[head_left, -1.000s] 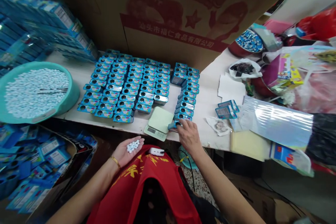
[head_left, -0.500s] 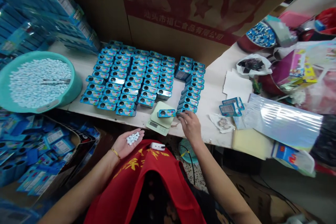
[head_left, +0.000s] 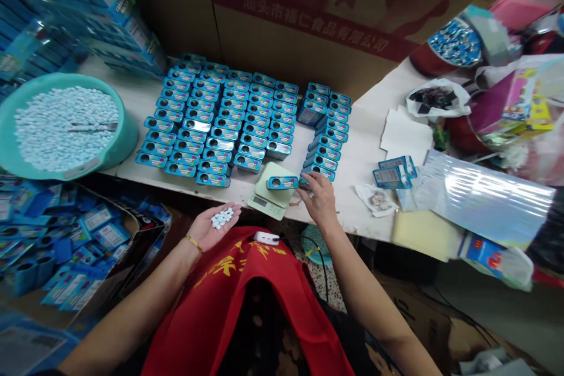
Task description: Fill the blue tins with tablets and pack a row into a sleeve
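In my left hand (head_left: pixel 203 228), palm up and slightly cupped, sits a small heap of white candies (head_left: pixel 222 218). It is held above my lap, in front of the table edge. My right hand (head_left: pixel 321 198) has its fingertips closed at the left end of the nearest blue candy box (head_left: pixel 324 174) in the right-hand column; the fingers partly hide this box. Between the hands stands a pale green kitchen scale (head_left: pixel 267 207). Another blue candy box (head_left: pixel 283 183) with a round hole in its top lies across its platform.
Rows of blue candy boxes (head_left: pixel 211 123) fill the middle of the table. At left stands a turquoise tub (head_left: pixel 128 144) of white candies with tongs in it. Below it is a carton of blue boxes (head_left: pixel 106 235). A large cardboard box (head_left: pixel 282 23) stands behind.
The camera view has shifted slightly. My right hand remains at the front box of the right column, its fingers a little moved. The left hand still holds the candies.
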`<state>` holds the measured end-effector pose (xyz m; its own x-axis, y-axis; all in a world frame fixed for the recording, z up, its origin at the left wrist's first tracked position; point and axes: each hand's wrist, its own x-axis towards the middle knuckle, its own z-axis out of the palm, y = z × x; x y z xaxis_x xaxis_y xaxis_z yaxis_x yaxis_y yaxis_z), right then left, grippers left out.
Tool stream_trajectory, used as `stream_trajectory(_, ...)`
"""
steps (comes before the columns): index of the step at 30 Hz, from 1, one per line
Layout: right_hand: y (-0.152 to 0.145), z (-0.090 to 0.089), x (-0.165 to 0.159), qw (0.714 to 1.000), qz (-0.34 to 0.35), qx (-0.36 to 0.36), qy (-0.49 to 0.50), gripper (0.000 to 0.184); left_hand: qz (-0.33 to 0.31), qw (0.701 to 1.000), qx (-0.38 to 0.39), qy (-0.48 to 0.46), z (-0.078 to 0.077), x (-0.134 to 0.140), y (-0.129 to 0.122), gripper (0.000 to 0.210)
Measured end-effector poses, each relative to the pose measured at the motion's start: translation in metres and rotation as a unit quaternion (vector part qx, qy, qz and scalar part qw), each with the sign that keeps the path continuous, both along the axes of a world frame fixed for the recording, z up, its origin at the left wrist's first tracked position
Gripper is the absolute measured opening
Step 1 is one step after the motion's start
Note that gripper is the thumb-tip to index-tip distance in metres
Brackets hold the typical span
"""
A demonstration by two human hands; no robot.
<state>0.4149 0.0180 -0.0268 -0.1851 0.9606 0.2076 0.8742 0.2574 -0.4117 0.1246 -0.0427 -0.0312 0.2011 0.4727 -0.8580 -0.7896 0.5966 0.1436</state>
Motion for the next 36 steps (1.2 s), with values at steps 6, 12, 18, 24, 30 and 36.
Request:
stream_trajectory(6, -0.005, 0.007, -0.003, 1.0, 0.002, -0.004, 0.022, 0.031, 0.005, 1.0, -0.011, -0.007, -0.002, 0.0, -0.004, 0.03)
stream_trajectory(12, -0.017, 0.02, -0.026, 0.998, 0.03, -0.016, 0.046, 0.027, -0.014, 1.0, -0.003, -0.015, 0.0, 0.009, -0.001, 0.028)
stream_trajectory(18, -0.039, 0.034, -0.087, 0.965, 0.241, -0.099, 0.012, 0.034, -0.054, 0.996, 0.027, -0.07, 0.014, 0.042, 0.013, 0.019)
stream_trajectory(24, -0.037, 0.029, -0.095, 0.951, 0.269, -0.151, -0.035, 0.023, -0.056, 0.995, 0.039, -0.079, 0.015, 0.056, 0.02, 0.021)
stream_trajectory(30, -0.023, 0.018, -0.08, 0.956, 0.237, -0.158, 0.065, 0.022, -0.043, 0.992, 0.062, -0.101, 0.021, 0.064, 0.032, 0.023)
stream_trajectory(36, -0.006, 0.02, -0.068, 0.963, 0.17, -0.119, 0.171, 0.02, -0.014, 0.998, 0.048, -0.04, 0.029, 0.077, 0.048, 0.024)
